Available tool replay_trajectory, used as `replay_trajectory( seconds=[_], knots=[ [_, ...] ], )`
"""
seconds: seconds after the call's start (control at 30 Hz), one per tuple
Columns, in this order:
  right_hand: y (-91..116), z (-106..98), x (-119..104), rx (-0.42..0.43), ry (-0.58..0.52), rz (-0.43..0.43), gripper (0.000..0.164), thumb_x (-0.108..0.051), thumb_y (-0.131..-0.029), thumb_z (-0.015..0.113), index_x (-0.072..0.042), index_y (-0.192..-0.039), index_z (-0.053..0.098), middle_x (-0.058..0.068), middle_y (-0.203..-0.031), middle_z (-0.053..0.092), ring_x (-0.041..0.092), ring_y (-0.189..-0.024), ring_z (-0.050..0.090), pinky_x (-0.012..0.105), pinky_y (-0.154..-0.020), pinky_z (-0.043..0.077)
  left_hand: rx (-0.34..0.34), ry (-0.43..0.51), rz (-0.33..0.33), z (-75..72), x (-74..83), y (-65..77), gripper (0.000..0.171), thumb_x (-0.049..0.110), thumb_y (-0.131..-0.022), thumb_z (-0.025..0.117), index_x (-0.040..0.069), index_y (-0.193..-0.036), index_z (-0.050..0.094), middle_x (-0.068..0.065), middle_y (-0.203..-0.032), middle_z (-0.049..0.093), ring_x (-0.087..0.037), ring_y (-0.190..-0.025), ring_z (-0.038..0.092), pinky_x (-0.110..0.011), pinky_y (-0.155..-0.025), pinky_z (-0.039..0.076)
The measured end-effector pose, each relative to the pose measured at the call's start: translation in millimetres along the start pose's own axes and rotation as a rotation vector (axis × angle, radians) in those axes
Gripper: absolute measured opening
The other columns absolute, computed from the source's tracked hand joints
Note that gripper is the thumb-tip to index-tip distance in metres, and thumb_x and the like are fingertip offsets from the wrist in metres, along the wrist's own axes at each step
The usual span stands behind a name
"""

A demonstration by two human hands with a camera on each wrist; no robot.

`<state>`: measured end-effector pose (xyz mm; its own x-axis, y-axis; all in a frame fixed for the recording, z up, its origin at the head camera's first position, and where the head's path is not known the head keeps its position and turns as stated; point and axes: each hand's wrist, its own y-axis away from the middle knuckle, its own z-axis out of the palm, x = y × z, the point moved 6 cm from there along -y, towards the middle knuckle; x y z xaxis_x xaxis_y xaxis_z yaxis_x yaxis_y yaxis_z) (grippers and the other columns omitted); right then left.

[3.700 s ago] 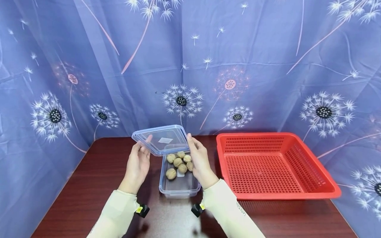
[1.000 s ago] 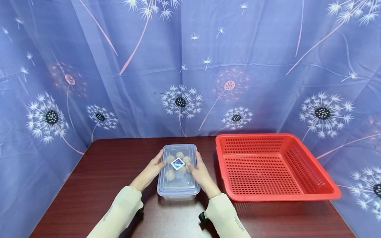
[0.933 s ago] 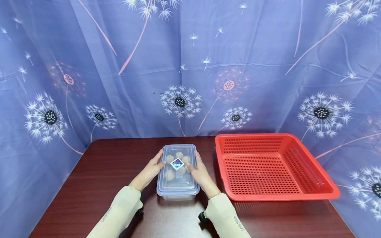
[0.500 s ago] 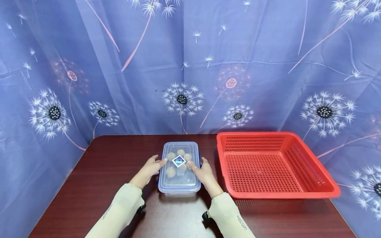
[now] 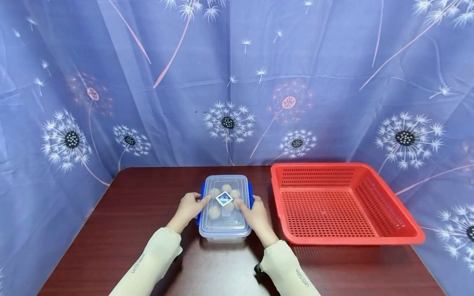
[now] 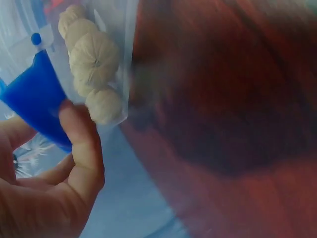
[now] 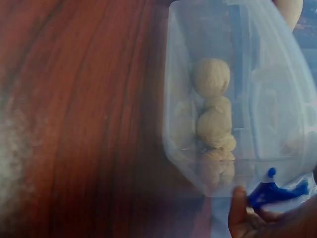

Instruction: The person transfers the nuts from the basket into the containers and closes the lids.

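Observation:
A clear plastic food container (image 5: 226,225) with its lid on stands in the middle of the table, and several walnuts (image 6: 94,59) show through its walls. Along its left side juts a blue latch (image 5: 202,190); my left hand (image 5: 188,209) has the thumb on the lid and fingers curled against that latch (image 6: 37,101). At the other side my right hand (image 5: 257,216) lays its thumb on the lid, its fingers at the right blue latch (image 7: 277,193). Both latches stand out at an angle from the container. Part of the right hand falls outside the right wrist view.
A red perforated plastic basket (image 5: 326,213) stands to the right of the container. Behind the dark red-brown table (image 5: 129,205) hangs a blue curtain (image 5: 177,115) with a dandelion print.
The lid, earlier held tilted above the container, now lies on it. Both hands have slid slightly toward me along the sides, and the blue latches have swung outward into view.

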<state>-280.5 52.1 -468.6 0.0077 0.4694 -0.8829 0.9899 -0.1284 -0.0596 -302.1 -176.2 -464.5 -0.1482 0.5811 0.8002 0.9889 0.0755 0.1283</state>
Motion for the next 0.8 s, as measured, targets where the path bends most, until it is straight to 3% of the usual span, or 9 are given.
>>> replay_trajectory(
  seconds=[0.13, 0.33, 0.43, 0.57, 0.7, 0.8],
  knots=[
    [5.2, -1.7, -5.7, -0.038, 0.043, -0.096, 0.058, -0.027, -0.094, 0.063, 0.015, -0.13, 0.047, 0.033, -0.118, 0.058, 0.041, -0.107, 0.058, 0.052, -0.092, 0.049, -0.031, -0.082, 0.062, -1.2, 8.9, 5.9, 0.04, 0.025, -0.09, 0.065, -0.011, -0.107, 0.061, -0.014, -0.075, 0.064, -0.018, -0.051, 0.062, -0.036, -0.048, 0.056],
    [8.6, -2.6, -9.3, -0.06, 0.061, -0.197, 0.048, -0.025, -0.095, 0.061, 0.008, -0.129, 0.052, 0.027, -0.107, 0.065, 0.037, -0.096, 0.064, 0.051, -0.084, 0.052, -0.005, -0.195, 0.135, 0.1, 17.1, 10.1, 0.031, 0.022, -0.092, 0.062, -0.008, -0.098, 0.065, -0.012, -0.071, 0.063, -0.019, -0.056, 0.062, -0.032, -0.049, 0.054],
    [8.9, -2.2, -9.3, -0.066, 0.057, -0.203, 0.047, -0.023, -0.095, 0.061, 0.007, -0.13, 0.052, 0.027, -0.106, 0.065, 0.036, -0.094, 0.064, 0.051, -0.083, 0.053, 0.026, -0.255, 0.146, 1.0, 18.3, 10.2, 0.028, 0.022, -0.092, 0.062, -0.005, -0.092, 0.066, -0.01, -0.069, 0.062, -0.018, -0.058, 0.06, -0.03, -0.049, 0.051],
    [8.0, -1.8, -10.4, -0.071, 0.057, -0.212, 0.047, -0.023, -0.095, 0.061, 0.007, -0.13, 0.051, 0.027, -0.105, 0.066, 0.036, -0.092, 0.064, 0.051, -0.081, 0.053, 0.045, -0.264, 0.14, -0.1, 19.5, 8.7, 0.025, 0.021, -0.091, 0.064, -0.004, -0.091, 0.066, -0.011, -0.071, 0.063, -0.019, -0.058, 0.06, -0.031, -0.049, 0.052],
    [8.3, -2.1, -10.1, -0.068, 0.092, -0.202, 0.05, -0.024, -0.096, 0.059, 0.01, -0.132, 0.048, 0.03, -0.105, 0.065, 0.038, -0.092, 0.064, 0.052, -0.081, 0.053, 0.043, -0.268, 0.141, 0.5, 19.7, 7.4, 0.029, 0.022, -0.091, 0.064, -0.006, -0.099, 0.066, -0.014, -0.078, 0.065, -0.02, -0.061, 0.062, -0.033, -0.053, 0.055],
    [9.6, -1.9, -8.5, -0.074, 0.136, -0.177, 0.058, -0.025, -0.097, 0.057, 0.016, -0.135, 0.041, 0.036, -0.114, 0.059, 0.043, -0.101, 0.061, 0.054, -0.088, 0.05, 0.036, -0.273, 0.142, 2.7, 18.6, 7.7, 0.032, 0.021, -0.092, 0.064, -0.008, -0.104, 0.065, -0.017, -0.083, 0.066, -0.022, -0.064, 0.063, -0.035, -0.057, 0.056]
  ],
)
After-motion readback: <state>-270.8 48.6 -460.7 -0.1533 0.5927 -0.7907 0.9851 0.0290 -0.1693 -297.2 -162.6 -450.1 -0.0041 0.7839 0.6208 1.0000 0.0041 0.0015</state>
